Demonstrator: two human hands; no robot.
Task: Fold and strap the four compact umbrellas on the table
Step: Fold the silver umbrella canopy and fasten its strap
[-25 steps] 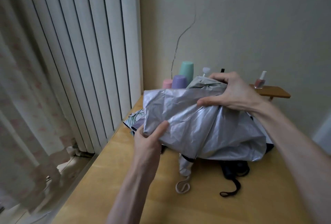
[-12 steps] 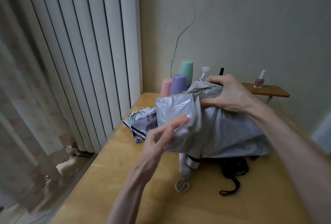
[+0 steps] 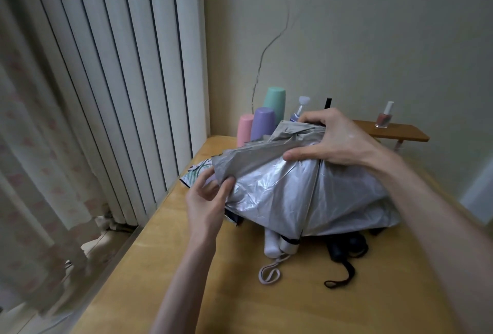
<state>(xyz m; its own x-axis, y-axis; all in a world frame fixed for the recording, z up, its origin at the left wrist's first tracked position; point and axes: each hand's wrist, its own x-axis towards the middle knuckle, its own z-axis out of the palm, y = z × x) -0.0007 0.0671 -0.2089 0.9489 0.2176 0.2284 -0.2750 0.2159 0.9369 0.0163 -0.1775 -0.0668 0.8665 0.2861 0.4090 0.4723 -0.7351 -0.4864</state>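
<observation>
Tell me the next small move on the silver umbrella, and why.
Probably draw the pinched flap flat and wrap it round the bundle. The left hand pinches the edge of the silver umbrella, the right hand grips its far end, and the cloth hangs loose and rumpled.

head view, looking down, close over table point(image 3: 165, 275)

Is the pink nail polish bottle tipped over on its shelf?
No, the nail polish bottle stands upright on the small wooden shelf.
</observation>
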